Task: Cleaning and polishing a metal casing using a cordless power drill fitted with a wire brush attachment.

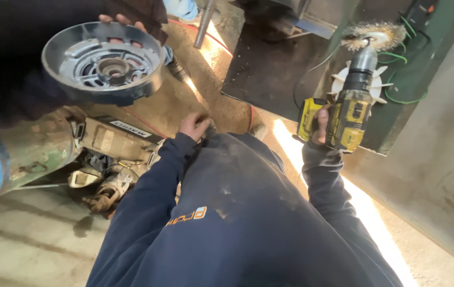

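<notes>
My right hand (320,125) grips a yellow and black cordless drill (350,114) that points up and away. A wire cup brush (374,35) sits in its chuck. My left hand (195,126) hovers low over the sandy floor by my knee with its fingers curled. It is blurred, so I cannot tell whether it holds anything. At the upper left, a co-worker's hand (121,21) in a dark sleeve holds up a round grey metal motor end cover (105,62), hollow side towards me, about a forearm's length from my left hand.
A worn green motor body (36,151) with a tan terminal box (115,139) lies on the floor at left. A white plastic fan (344,79) shows behind the drill, against a green metal frame (413,69) with green wires. A metal pipe (203,24), a red cable (221,45) and a co-worker's shoe (176,69) lie beyond.
</notes>
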